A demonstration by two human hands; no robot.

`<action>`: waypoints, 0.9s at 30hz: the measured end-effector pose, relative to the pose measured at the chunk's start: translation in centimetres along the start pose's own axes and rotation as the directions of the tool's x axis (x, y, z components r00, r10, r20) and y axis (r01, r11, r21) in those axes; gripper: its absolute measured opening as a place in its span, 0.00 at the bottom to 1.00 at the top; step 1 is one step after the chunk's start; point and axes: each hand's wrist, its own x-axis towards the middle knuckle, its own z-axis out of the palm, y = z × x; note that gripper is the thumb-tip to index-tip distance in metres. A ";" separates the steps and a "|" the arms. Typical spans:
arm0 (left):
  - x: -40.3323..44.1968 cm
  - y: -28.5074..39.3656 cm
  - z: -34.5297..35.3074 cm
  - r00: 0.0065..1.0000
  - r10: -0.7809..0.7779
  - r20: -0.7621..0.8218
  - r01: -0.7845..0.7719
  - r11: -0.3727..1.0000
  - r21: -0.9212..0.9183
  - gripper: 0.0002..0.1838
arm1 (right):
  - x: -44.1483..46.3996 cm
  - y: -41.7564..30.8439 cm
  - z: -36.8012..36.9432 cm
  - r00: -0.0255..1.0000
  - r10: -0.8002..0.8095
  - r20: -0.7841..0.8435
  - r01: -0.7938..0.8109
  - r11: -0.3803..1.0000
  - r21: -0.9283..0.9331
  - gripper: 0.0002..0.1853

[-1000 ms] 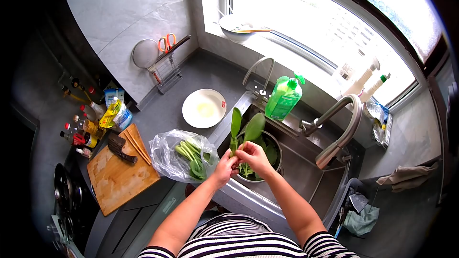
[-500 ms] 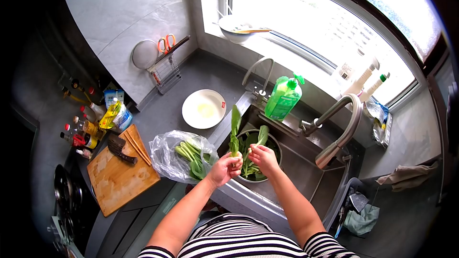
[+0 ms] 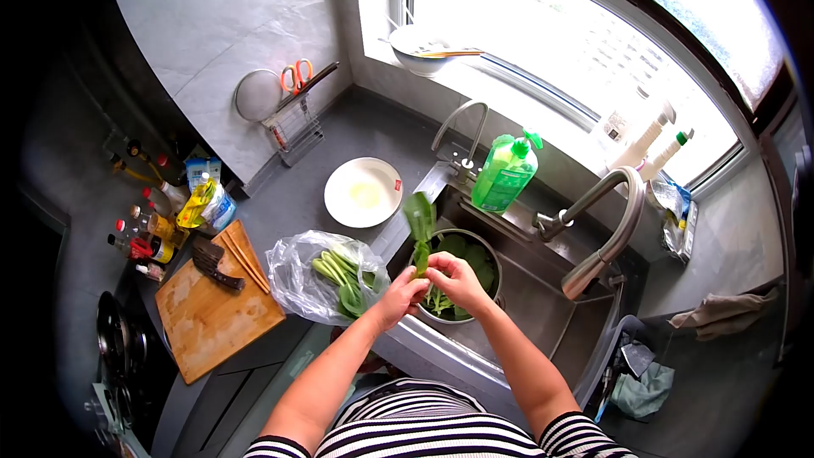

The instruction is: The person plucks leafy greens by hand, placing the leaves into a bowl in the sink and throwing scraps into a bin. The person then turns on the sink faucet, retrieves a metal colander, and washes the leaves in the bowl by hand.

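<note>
Over the left end of the sink, my left hand (image 3: 403,295) is closed round the base of a bunch of leafy greens (image 3: 420,225), whose leaves point up. Touching it from the other side, my right hand (image 3: 456,282) pinches the lower stems; the exact grip of the fingertips is partly hidden. Below my hands, a round metal pot (image 3: 498,287) in the sink holds loose green leaves (image 3: 465,253). To the left of my left hand lies a clear plastic bag (image 3: 288,276) with more leafy greens (image 3: 332,265) in its mouth.
A white plate (image 3: 343,182) rests on the counter behind the bag. Left of it are a wooden cutting board (image 3: 208,322), a cleaver (image 3: 216,265) and chopsticks (image 3: 244,263). A green soap bottle (image 3: 504,174) and a curved faucet (image 3: 623,212) stand behind the sink.
My right hand has let go of a separate leaf, which is now out of it, and moved left to the bunch in my left hand. The bunch's top has tilted slightly right.
</note>
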 end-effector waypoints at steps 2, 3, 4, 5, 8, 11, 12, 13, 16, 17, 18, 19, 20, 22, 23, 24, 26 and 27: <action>0.1 -0.3 -0.1 0.993 0.065 -0.098 -0.054 0.992 0.116 0.04 | 0.1 -0.2 0.2 0.994 0.094 -0.050 -0.095 0.995 -0.014 0.08; 0.2 -0.5 -0.3 0.990 0.095 -0.102 -0.081 0.988 0.131 0.04 | 0.1 -0.7 0.3 0.987 0.141 -0.076 -0.142 0.990 -0.019 0.07; 0.4 -0.8 -0.6 0.987 0.124 -0.106 -0.108 0.983 0.147 0.05 | 0.0 -1.5 0.9 0.994 0.053 -0.096 -0.038 0.987 0.156 0.07; 0.6 -1.1 -0.7 0.982 0.154 -0.109 -0.135 0.978 0.161 0.06 | 0.0 -1.7 1.0 0.990 0.084 -0.113 -0.071 0.991 0.116 0.07; 0.9 -1.9 -0.8 0.983 0.166 -0.075 -0.167 0.986 -0.013 0.05 | 0.2 -1.5 1.3 0.981 0.110 -0.158 -0.100 0.993 0.069 0.07; 0.9 -1.5 -0.6 0.980 0.170 -0.103 -0.179 0.980 -0.088 0.06 | 0.2 -1.9 1.5 0.962 0.219 -0.163 -0.185 0.962 0.199 0.07; 0.9 -1.5 -0.5 0.984 0.161 -0.077 -0.170 0.977 -0.131 0.07 | 0.1 -1.6 1.5 0.953 0.266 -0.146 -0.206 0.921 0.332 0.07; 1.0 -1.4 -0.5 0.987 0.154 -0.051 -0.160 0.972 -0.173 0.08 | -0.1 -1.0 1.4 0.943 0.310 -0.121 -0.224 0.860 0.458 0.07; 1.1 -1.1 -0.3 0.992 0.122 -0.024 -0.123 0.948 -0.293 0.10 | -0.3 -0.1 1.6 0.910 0.409 -0.068 -0.244 0.661 0.710 0.07; 1.1 -1.0 -0.2 0.994 0.108 -0.022 -0.109 0.937 -0.333 0.11 | -0.4 0.0 1.7 0.898 0.437 -0.054 -0.242 0.592 0.769 0.07; 1.1 -1.0 -0.1 0.994 0.105 -0.031 -0.109 0.927 -0.358 0.11 | -0.5 0.1 1.8 0.901 0.430 -0.054 -0.227 0.574 0.786 0.06; 1.1 -1.1 0.0 0.994 0.100 -0.040 -0.108 0.918 -0.382 0.12 | -0.6 0.3 2.0 0.906 0.415 -0.078 -0.198 0.580 0.790 0.06; 1.1 -1.1 0.1 0.994 0.095 -0.049 -0.107 0.907 -0.407 0.12 | -0.7 0.4 2.2 0.910 0.401 -0.103 -0.168 0.586 0.793 0.06; 1.5 -1.2 0.1 0.994 0.106 -0.033 -0.110 0.886 -0.451 0.12 | -0.7 0.7 2.4 0.903 0.404 -0.144 -0.134 0.586 0.799 0.05; 1.7 -1.3 0.1 0.993 0.112 -0.025 -0.111 0.874 -0.472 0.12 | -0.5 1.1 2.2 0.894 0.418 -0.160 -0.095 0.526 0.845 0.05; 1.7 -1.1 0.1 0.993 0.120 0.013 -0.098 0.865 -0.492 0.12 | -0.3 1.7 1.8 0.884 0.433 -0.174 -0.053 0.463 0.885 0.04; 1.5 -0.7 0.2 0.986 0.139 0.089 -0.072 0.845 -0.529 0.11 | 0.2 3.1 0.5 0.847 0.497 -0.188 -0.051 0.428 0.902 0.05; 1.3 -0.6 0.2 0.989 0.127 0.072 -0.080 0.882 -0.465 0.11 | 0.1 3.3 -0.2 0.832 0.531 -0.160 -0.138 0.478 0.867 0.08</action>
